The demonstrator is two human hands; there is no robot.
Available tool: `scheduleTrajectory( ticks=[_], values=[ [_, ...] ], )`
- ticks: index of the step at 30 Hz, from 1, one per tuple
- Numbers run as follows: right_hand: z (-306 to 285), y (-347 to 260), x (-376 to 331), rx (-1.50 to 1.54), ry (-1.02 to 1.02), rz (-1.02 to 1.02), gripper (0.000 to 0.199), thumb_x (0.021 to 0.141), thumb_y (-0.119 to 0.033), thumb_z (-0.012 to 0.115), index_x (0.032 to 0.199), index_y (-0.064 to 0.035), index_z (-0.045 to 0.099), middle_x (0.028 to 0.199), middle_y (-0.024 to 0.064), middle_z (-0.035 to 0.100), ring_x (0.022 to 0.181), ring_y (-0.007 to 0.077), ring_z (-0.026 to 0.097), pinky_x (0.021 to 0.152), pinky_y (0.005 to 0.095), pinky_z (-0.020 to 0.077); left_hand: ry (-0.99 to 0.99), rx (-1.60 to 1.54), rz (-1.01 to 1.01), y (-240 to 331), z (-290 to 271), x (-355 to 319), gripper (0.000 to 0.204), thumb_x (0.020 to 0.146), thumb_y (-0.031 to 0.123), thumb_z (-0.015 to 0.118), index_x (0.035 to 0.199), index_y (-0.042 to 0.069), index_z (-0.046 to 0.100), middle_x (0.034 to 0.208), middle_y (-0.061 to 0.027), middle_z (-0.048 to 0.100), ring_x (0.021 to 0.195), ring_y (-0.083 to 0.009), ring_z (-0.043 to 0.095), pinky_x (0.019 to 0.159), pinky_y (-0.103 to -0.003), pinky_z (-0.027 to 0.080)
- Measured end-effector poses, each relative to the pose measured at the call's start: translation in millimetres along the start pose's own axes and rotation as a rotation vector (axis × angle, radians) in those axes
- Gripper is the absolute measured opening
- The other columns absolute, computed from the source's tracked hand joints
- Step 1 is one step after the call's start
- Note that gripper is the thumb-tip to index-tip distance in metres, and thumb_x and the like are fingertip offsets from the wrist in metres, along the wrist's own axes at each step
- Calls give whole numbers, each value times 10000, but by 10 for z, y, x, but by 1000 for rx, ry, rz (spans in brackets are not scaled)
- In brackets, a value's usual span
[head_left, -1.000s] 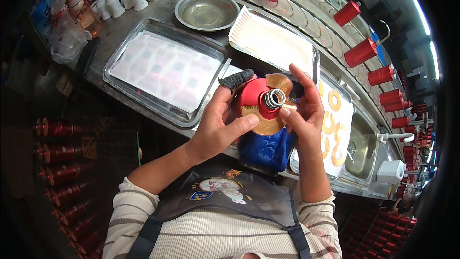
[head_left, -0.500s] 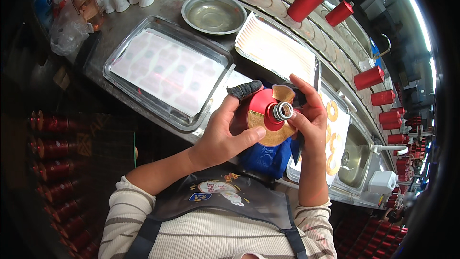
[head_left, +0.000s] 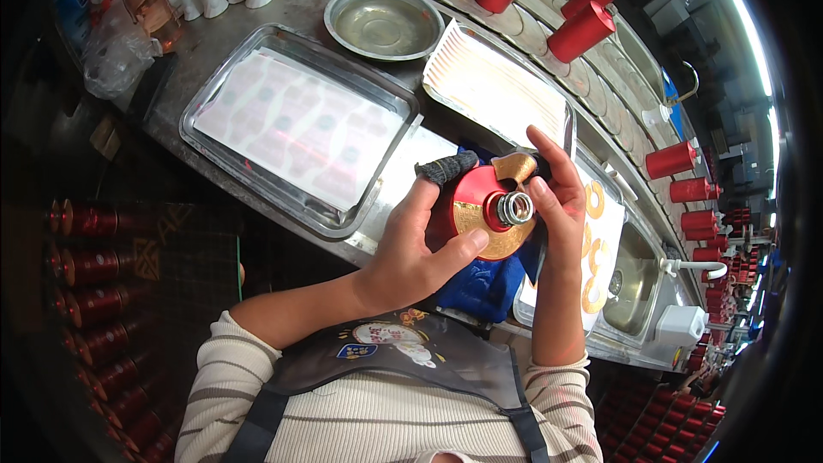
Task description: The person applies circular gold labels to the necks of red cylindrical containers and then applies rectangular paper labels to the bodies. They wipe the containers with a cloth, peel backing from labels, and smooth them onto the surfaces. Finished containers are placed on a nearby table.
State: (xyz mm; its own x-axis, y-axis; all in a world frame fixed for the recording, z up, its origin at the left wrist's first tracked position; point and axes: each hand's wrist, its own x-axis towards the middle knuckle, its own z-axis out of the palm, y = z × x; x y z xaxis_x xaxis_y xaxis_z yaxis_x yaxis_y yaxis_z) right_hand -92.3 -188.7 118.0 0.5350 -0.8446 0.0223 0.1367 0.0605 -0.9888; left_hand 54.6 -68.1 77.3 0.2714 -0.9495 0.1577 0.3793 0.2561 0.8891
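Observation:
My left hand (head_left: 418, 247) is wrapped round a red bottle (head_left: 468, 186), tilted with its silver threaded neck (head_left: 515, 208) toward me. A dark knitted finger cover (head_left: 446, 168) is on that hand's index finger. A gold ring-shaped label (head_left: 468, 216) lies round the bottle's shoulder, and my left thumb presses on its lower part. At the far side, one end of the label curls up off the bottle. My right hand (head_left: 559, 206) seems to pinch this raised end between its thumb and a dark-covered finger; the exact contact is partly hidden. The right index finger points upward.
A steel tray (head_left: 287, 227) with a printed white sheet lies left; a steel basin (head_left: 381, 24) and another tray (head_left: 497, 77) stand behind. Gold labels (head_left: 593, 249) lie on white sheets at right, before a sink (head_left: 630, 279). Red bottles (head_left: 583, 32) stand on a curved conveyor.
The bottle has moved slightly right and turned a little. The label's raised end stands up more from the shoulder. My right thumb has come away from the neck. Bottles on the conveyor have shifted.

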Motion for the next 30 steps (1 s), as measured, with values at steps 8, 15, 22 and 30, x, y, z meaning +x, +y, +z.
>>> scheduleTrajectory(
  ticks=[8, 15, 22, 30],
  values=[
    [-24, -53, -196, -50, -58, 31, 720, 818, -15, 687, 1476, 53, 405, 1322, 148, 585, 646, 19, 523, 564, 163, 410, -41, -55, -26, 13, -40, -5, 656, 915, 137, 678, 1452, -35, 344, 1325, -130, 511, 1215, -167, 520, 1053, -323, 424],
    [16, -77, -216, -52, -102, -52, 805, 779, 23, 728, 1492, 71, 357, 1336, 167, 568, 804, 53, 611, 653, 172, 469, -59, -164, -101, 103, -78, 21, 621, 936, 99, 644, 1460, -34, 337, 1366, -124, 493, 1263, -167, 504, 1086, -324, 406],
    [9, -21, -242, -26, -89, -69, 846, 756, 23, 744, 1498, 74, 341, 1306, 173, 583, 855, 72, 630, 677, 176, 481, -95, -155, -175, 161, -102, 34, 625, 931, 82, 592, 1464, -37, 288, 1429, -180, 436, 1356, -241, 431, 1148, -393, 335],
    [-8, -16, -251, -71, -102, -65, 866, 756, 5, 746, 1510, 65, 325, 1313, 175, 582, 898, 90, 638, 710, 188, 494, -127, -143, -164, 124, -120, 31, 625, 938, 89, 583, 1469, -34, 277, 1441, -180, 419, 1356, -240, 428, 1150, -396, 332]
  ],
)
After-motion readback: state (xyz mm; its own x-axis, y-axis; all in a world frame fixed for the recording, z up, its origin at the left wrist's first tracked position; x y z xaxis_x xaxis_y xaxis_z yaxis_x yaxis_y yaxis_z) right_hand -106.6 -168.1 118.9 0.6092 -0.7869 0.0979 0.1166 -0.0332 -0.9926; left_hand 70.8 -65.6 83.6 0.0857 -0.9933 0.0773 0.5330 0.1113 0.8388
